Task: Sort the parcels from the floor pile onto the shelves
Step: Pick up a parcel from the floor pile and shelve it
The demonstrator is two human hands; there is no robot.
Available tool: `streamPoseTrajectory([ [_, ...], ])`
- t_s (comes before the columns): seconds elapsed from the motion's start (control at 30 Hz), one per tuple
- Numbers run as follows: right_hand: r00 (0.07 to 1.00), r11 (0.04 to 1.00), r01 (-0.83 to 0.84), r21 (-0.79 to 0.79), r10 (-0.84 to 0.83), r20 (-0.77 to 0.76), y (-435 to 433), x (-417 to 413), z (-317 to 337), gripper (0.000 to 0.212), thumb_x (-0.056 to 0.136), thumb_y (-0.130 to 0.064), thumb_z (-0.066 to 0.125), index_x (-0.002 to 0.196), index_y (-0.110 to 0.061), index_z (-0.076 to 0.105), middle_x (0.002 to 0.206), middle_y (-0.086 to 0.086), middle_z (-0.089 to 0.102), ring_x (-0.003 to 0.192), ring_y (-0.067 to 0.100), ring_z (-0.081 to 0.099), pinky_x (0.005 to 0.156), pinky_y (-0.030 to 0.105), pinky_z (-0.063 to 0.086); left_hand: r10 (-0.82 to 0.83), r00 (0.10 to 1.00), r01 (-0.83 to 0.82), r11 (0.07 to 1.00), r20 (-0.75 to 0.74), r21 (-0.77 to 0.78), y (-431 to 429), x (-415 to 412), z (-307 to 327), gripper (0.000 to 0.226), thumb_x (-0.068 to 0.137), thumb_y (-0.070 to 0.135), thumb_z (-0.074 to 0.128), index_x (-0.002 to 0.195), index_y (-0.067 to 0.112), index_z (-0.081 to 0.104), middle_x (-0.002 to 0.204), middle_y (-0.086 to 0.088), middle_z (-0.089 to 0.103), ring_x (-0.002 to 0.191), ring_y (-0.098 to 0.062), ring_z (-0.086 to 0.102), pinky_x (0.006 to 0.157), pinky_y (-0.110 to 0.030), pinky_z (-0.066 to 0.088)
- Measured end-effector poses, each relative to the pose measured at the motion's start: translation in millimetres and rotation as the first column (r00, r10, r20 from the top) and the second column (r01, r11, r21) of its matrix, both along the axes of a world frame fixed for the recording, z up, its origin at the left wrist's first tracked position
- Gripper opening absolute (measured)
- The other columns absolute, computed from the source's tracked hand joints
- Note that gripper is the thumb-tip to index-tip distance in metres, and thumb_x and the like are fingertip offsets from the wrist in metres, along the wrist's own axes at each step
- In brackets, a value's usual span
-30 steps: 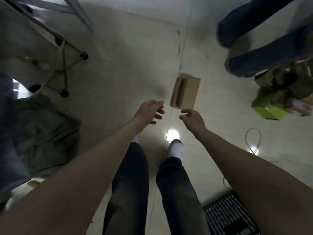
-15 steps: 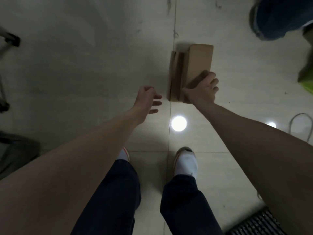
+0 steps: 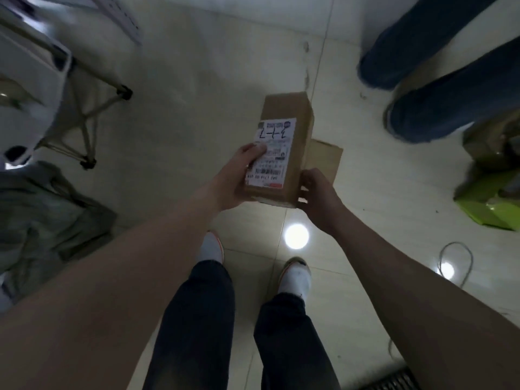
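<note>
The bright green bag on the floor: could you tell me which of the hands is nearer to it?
Right. The right hand grips the brown cardboard parcel's near corner on the green bag's side; the left hand is farther away.

Brown cardboard parcel (image 3: 284, 147), white label up, held above the floor

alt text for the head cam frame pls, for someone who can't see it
Seen from above, a person holds a brown cardboard parcel in both hands, left hand with its thumb on the white shipping label, right hand at the near right corner. Another flat cardboard piece shows behind it over the tiled floor. A second person's jeans-clad legs and a green bag are at right.
</note>
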State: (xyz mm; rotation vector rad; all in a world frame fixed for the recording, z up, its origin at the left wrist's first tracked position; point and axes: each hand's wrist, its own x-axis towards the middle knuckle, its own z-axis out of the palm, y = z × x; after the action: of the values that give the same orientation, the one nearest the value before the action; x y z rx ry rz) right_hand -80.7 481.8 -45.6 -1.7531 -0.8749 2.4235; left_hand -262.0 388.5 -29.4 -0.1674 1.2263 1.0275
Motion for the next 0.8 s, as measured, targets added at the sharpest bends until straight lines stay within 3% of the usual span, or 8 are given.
streamPoseTrajectory([
  [0.1, 0.945, 0.943, -0.228, 0.245, 0.154, 0.288, 6.9, -27.0, 57.2, 0.024, 0.104, -0.02, 0.05, 0.125, -0.016, 0.061, 0.113, 0.008, 0.066, 0.096, 0.028, 0.062, 0.082, 0.041, 0.055, 0.026, 0.967, -0.04, 0.998, -0.253, -0.053, -9.0, -12.4, 57.1, 0.045, 0.083, 0.032, 0.083, 0.119, 0.024, 0.057, 0.105, -0.008, 0.076, 0.097, -0.031, 0.074, 0.082, -0.052, 0.061],
  [0.2, 0.931, 0.679, -0.329, 0.656, 0.116, 0.346, 12.4, -53.8, 121.0, 0.037, 0.098, -0.009, 0.057, 0.133, -0.02, 0.054, 0.127, 0.005, 0.06, 0.109, 0.025, 0.06, 0.093, 0.04, 0.051, -0.108, 0.873, 0.05, 0.99, -0.476, -0.133, -29.1, -30.0, 119.1, 0.056, 0.076, 0.033, 0.089, 0.12, 0.022, 0.056, 0.103, -0.001, 0.076, 0.084, -0.022, 0.076, 0.061, -0.033, 0.059],
  [0.3, 0.845, 0.348, -0.475, 0.808, 0.437, 0.308, 8.9, -93.2, 189.7, 0.047, 0.089, -0.017, 0.065, 0.135, -0.023, 0.056, 0.137, 0.001, 0.058, 0.127, 0.024, 0.051, 0.109, 0.043, 0.045, -0.508, 0.543, 0.379, 0.859, -0.668, -0.345, -59.3, -55.1, 178.8, 0.059, 0.065, 0.042, 0.093, 0.108, 0.027, 0.056, 0.108, 0.006, 0.066, 0.092, -0.019, 0.066, 0.067, -0.03, 0.051],
  [0.4, 0.393, 0.046, -0.784, 0.619, 0.809, 0.438, -20.5, -135.8, 257.6, 0.073, 0.085, -0.031, 0.076, 0.151, -0.036, 0.044, 0.154, 0.001, 0.045, 0.146, 0.03, 0.031, 0.121, 0.051, 0.03, -0.766, 0.185, 0.579, 0.592, -0.616, -0.561, -89.4, -78.5, 244.7, 0.064, 0.057, 0.052, 0.091, 0.101, 0.034, 0.048, 0.103, 0.01, 0.062, 0.09, -0.018, 0.059, 0.08, -0.038, 0.052],
  [0.47, 0.055, -0.196, -0.869, 0.455, 0.875, 0.482, -50.1, -154.9, 286.7, 0.094, 0.08, -0.038, 0.085, 0.156, -0.048, 0.029, 0.156, 0.0, 0.04, 0.147, 0.032, 0.025, 0.118, 0.053, 0.027, -0.813, 0.076, 0.602, 0.499, -0.577, -0.624, -109.8, -89.5, 289.5, 0.071, 0.057, 0.053, 0.091, 0.108, 0.031, 0.048, 0.1, 0.012, 0.059, 0.09, -0.017, 0.058, 0.084, -0.042, 0.053],
  [0.5, -0.031, -0.268, -0.87, 0.413, 0.868, 0.496, -65.7, -161.5, 298.9, 0.1, 0.077, -0.042, 0.088, 0.155, -0.052, 0.027, 0.151, 0.002, 0.042, 0.144, 0.035, 0.029, 0.117, 0.054, 0.032, -0.821, 0.062, 0.604, 0.483, -0.568, -0.633, -122.0, -93.3, 310.0, 0.072, 0.059, 0.051, 0.092, 0.111, 0.028, 0.049, 0.101, 0.011, 0.059, 0.091, -0.017, 0.058, 0.085, -0.042, 0.053],
  [0.63, -0.007, -0.246, -0.851, 0.465, 0.889, 0.458, -125.7, -168.4, 342.2, 0.092, 0.077, -0.039, 0.089, 0.154, -0.039, 0.038, 0.112, -0.008, 0.046, 0.122, 0.024, 0.047, 0.101, 0.041, 0.05, -0.788, 0.098, 0.568, 0.546, -0.608, -0.616, -186.7, -99.1, 382.1, 0.071, 0.063, 0.043, 0.092, 0.121, 0.03, 0.053, 0.107, 0.014, 0.059, 0.098, -0.014, 0.058, 0.092, -0.041, 0.051],
  [0.8, 0.393, 0.287, -0.792, 0.539, 0.915, 0.09, -187.2, -162.2, 403.6, 0.07, 0.078, -0.028, 0.091, 0.135, -0.028, 0.05, 0.128, 0.008, 0.061, 0.106, 0.025, 0.069, 0.074, 0.035, 0.06, -0.397, 0.08, 0.142, 0.912, -0.914, -0.384, -277.0, -95.4, 467.2, 0.058, 0.075, 0.032, 0.085, 0.124, 0.031, 0.056, 0.127, 0.004, 0.059, 0.118, -0.021, 0.056, 0.099, -0.048, 0.049],
])
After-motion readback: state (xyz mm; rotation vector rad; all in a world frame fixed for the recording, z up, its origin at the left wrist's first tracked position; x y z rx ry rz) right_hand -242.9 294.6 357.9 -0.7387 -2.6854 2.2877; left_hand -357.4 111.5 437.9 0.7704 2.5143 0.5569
